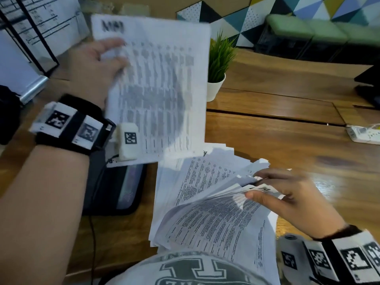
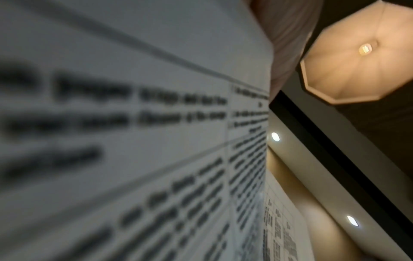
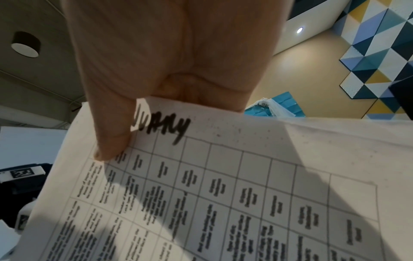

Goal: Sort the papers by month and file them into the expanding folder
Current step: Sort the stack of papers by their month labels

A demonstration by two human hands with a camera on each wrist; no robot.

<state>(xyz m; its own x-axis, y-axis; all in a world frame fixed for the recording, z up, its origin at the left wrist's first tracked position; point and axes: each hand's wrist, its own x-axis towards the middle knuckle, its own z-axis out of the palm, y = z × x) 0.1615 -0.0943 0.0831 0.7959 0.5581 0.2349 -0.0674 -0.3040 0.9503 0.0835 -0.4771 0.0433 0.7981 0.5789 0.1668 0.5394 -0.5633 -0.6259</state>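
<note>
My left hand (image 1: 119,53) grips a printed table sheet (image 1: 158,89) by its left edge and holds it upright above the desk; a handwritten word marks its top left corner. That sheet (image 2: 134,141) fills the left wrist view, blurred. A fanned stack of papers (image 1: 195,182) lies on the wooden desk (image 1: 277,140) in front of me. My right hand (image 1: 254,185) pinches the lifted edges of its upper sheets. In the right wrist view my thumb (image 3: 111,134) presses a gridded sheet (image 3: 223,194) beside a handwritten word ending in "uary". The dark expanding folder (image 1: 115,188) lies under my left wrist.
A potted green plant (image 1: 218,64) stands just behind the raised sheet. A black wire frame with printed pages (image 1: 30,38) is at the far left. A white packet (image 1: 364,133) and a dark object (image 1: 370,87) sit at the right edge. A thin cable (image 1: 92,223) hangs off the desk's front.
</note>
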